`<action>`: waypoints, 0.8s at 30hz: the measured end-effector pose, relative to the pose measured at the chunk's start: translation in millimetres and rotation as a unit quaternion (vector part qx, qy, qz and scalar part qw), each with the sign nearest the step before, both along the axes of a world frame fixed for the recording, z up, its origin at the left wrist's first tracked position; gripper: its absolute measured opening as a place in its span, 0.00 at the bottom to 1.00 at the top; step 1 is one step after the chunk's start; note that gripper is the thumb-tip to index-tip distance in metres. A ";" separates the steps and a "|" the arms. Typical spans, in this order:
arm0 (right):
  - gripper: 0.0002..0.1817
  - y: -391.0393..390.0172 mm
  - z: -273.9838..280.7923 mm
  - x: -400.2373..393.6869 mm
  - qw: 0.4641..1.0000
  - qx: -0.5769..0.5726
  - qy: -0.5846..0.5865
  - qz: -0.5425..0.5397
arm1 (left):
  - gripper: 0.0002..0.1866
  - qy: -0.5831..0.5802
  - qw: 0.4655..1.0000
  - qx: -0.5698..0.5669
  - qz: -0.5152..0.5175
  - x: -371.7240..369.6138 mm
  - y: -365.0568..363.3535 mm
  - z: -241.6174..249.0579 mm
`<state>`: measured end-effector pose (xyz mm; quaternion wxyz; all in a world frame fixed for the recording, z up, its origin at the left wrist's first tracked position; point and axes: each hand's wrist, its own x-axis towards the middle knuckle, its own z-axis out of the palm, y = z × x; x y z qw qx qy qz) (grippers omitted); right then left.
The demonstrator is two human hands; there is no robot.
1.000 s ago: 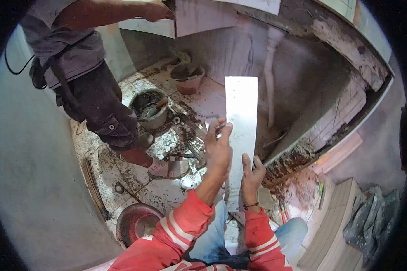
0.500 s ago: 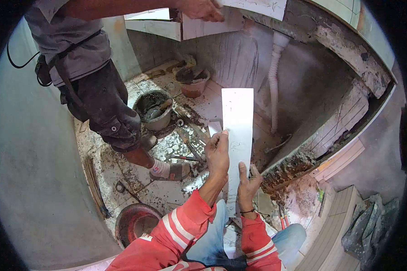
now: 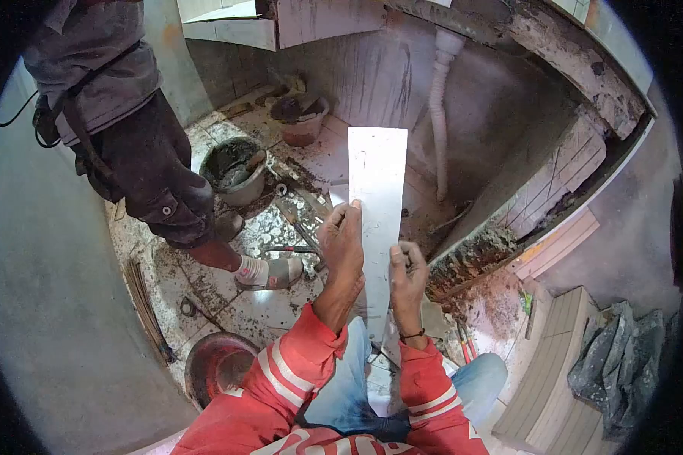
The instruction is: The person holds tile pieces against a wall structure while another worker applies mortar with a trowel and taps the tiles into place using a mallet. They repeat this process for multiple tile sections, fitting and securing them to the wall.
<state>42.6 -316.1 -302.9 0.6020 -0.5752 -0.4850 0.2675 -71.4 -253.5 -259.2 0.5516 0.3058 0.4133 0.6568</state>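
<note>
A long white strip, like a cut tile, stands upright in front of me, its upper end wider than its lower. My left hand grips its left edge, with the thumb on the near face. At the right edge, lower down, my right hand is closed around the side of the strip, thumb and bent fingers at the edge. A smaller white piece lies on the floor behind my left hand.
A co-worker stands at the left. Buckets and a red-rimmed basin sit on the dirty floor. Right are a broken counter edge, white pipe, stacked tiles and dark plastic.
The strip and both hands appear slightly further left and higher as the view shifts. The co-worker's arm and hand have gone out of view at the top.
</note>
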 end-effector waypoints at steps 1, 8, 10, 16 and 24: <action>0.17 4.2 6.5 3.8 0.999 0.021 0.026 0.003 | 0.12 0.025 0.999 0.021 -0.001 -0.1 -0.1 2.9; 0.20 27.5 72.3 13.9 0.994 0.085 0.054 0.033 | 0.11 -0.054 0.996 0.032 -0.062 2.8 -11.2 12.9; 0.19 37.1 80.6 11.1 0.992 0.116 0.006 0.045 | 0.11 -0.057 0.995 -0.015 -0.085 6.8 -13.8 20.0; 0.17 33.4 78.2 1.6 0.995 0.098 0.008 0.017 | 0.12 -0.016 0.997 0.028 -0.068 12.4 -11.9 8.7; 0.15 25.6 86.2 -8.6 0.992 0.121 0.026 -0.009 | 0.12 0.069 0.987 0.122 -0.078 9.6 -14.6 14.8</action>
